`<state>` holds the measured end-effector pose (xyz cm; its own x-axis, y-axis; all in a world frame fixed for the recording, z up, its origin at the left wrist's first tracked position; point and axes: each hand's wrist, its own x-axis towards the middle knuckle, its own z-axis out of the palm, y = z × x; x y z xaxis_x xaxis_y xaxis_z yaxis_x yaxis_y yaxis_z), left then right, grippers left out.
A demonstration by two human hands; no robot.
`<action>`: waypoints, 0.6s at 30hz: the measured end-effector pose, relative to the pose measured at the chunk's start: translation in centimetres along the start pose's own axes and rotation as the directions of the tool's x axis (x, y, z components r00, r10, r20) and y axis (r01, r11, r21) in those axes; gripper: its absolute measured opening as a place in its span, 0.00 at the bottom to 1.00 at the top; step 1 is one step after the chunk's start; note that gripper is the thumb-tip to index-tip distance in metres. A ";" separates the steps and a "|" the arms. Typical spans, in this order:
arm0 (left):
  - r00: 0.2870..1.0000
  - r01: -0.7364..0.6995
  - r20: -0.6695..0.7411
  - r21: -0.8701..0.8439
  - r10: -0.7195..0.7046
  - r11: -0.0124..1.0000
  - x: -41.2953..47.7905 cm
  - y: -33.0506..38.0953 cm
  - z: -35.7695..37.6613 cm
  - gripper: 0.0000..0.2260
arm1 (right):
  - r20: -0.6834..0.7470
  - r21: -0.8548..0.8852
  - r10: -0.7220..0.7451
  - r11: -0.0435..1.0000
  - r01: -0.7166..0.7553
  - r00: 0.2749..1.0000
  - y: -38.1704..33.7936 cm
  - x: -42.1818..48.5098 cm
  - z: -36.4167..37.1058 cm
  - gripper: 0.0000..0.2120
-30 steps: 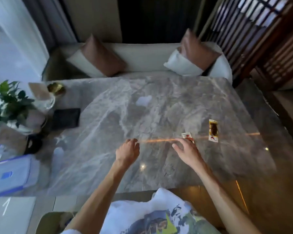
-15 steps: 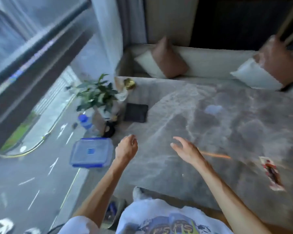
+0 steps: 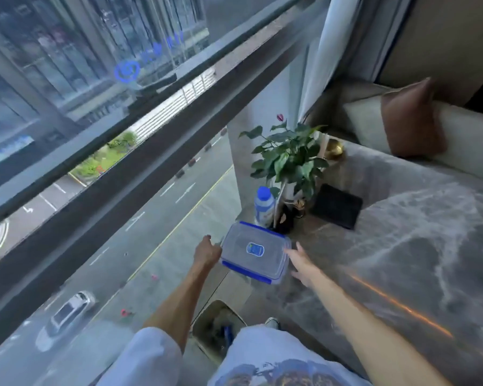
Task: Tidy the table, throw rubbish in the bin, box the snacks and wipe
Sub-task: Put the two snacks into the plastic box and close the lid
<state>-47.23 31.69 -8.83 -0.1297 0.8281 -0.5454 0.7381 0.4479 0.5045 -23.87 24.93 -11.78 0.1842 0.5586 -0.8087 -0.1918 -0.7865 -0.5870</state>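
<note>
Box (image 3: pixel 255 250) sits between right grip (image 3: pixel 301 264), fingers spread, and left grip (image 3: pixel 207 253), closure unclear.

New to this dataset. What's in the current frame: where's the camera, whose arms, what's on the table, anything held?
No robot: a person wears one wide-angle head camera, looking down at their own arms. The left hand meets the left end of a clear box with a blue-clipped lid; a grip cannot be confirmed. The right hand, fingers straight, is at its right edge. The box lies at the marble table's window end, near a blue-capped bottle, a potted plant and a black pad.
</note>
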 end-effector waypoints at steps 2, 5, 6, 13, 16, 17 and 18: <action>0.996 -0.026 0.087 -0.035 0.029 0.999 0.6 -0.4 0.6 0.29 | 0.066 0.078 0.059 0.995 -0.064 0.996 0.1 0.0 0.8 0.24; 0.981 -0.107 0.153 -0.075 0.118 0.991 1.4 -0.8 2.0 0.31 | 0.048 0.081 0.062 0.995 -0.066 0.997 0.8 0.8 0.6 0.20; 0.985 -0.105 0.126 -0.089 0.116 0.991 1.9 -1.2 2.7 0.28 | 0.016 0.081 0.064 0.995 -0.065 0.998 1.1 1.1 0.2 0.21; 0.955 -0.011 0.291 -0.168 0.061 0.986 0.9 -1.6 10.2 0.12 | -0.150 0.098 0.047 0.995 -0.033 0.988 4.8 -1.4 -7.6 0.19; 0.918 -0.083 0.372 -0.156 0.137 0.984 -2.0 1.4 14.9 0.12 | -0.269 0.221 0.067 0.975 -0.006 0.961 7.1 -4.8 -12.4 0.22; 0.899 -0.098 0.410 -0.155 0.154 0.983 -3.0 2.5 16.7 0.12 | -0.315 0.272 0.084 0.962 0.005 0.945 8.2 -5.9 -14.2 0.22; 0.873 -0.111 0.458 -0.156 0.171 0.981 -4.1 3.6 18.6 0.11 | -0.358 0.320 0.105 0.947 0.016 0.928 9.3 -7.0 -15.9 0.22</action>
<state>-31.72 23.68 -17.24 0.3163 0.6450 -0.6957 0.6352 0.4007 0.6602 -11.63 9.54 -11.01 0.4955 0.3412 -0.7988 -0.4870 -0.6523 -0.5807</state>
